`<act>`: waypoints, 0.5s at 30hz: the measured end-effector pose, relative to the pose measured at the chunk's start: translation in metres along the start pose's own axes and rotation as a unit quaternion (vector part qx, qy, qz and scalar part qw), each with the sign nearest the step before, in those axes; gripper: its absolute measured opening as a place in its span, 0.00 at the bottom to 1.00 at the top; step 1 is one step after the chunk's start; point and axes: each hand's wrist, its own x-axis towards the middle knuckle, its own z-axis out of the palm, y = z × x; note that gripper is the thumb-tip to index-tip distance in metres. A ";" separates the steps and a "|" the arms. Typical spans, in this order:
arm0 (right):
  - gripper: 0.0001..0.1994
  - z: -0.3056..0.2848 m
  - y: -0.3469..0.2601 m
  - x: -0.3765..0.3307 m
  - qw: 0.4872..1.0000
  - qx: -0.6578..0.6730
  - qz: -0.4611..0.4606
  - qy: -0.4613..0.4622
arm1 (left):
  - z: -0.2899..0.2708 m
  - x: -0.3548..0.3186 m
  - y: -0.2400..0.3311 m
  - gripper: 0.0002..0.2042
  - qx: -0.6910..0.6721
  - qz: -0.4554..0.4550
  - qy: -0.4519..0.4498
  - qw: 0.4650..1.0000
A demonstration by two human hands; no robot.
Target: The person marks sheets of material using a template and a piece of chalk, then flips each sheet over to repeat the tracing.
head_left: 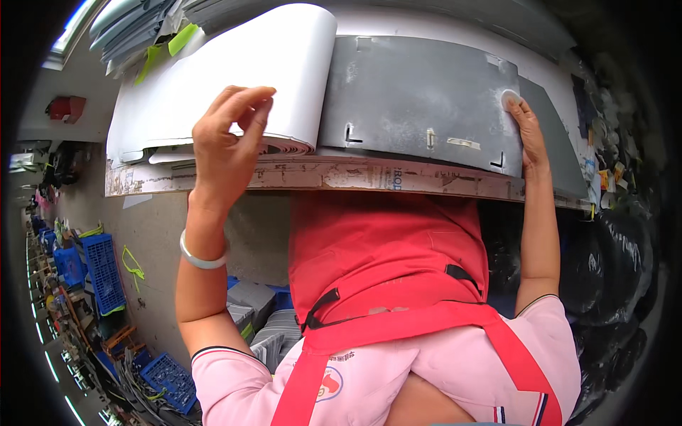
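Observation:
My right hand (527, 131) grips a white round disc (509, 98) at the right edge of a dark grey sheet (419, 92). The sheet has L-shaped slots near its corners, small tape patches and chalky white smears. My left hand (231, 131) is raised in front of a thick white sheet or stack of sheets (284, 57), which curls over at its right side. Thumb and forefinger of that hand come together at the tips, with nothing visible between them. Beneath the slotted sheet, a second grey piece (550, 135) sticks out to the right.
The worktable's worn front edge (341, 177) runs close before my red apron (387, 248). Stacked grey sheets (135, 32) lie at the far left. Blue crates (105, 273) stand on the floor at left, and black plastic bags (604, 263) crowd the right.

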 end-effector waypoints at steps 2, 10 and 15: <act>0.12 0.024 -0.011 0.011 0.995 -0.098 0.012 -0.016 | 0.051 -0.013 0.025 0.09 0.008 0.082 -0.101 0.992; 0.16 0.001 -0.014 0.039 0.920 -0.390 0.005 0.026 | 0.115 -0.031 0.014 0.17 0.087 0.064 -0.203 0.973; 0.17 0.010 -0.020 0.034 0.912 -0.408 -0.029 0.003 | 0.114 -0.033 0.010 0.14 0.098 0.061 -0.222 0.968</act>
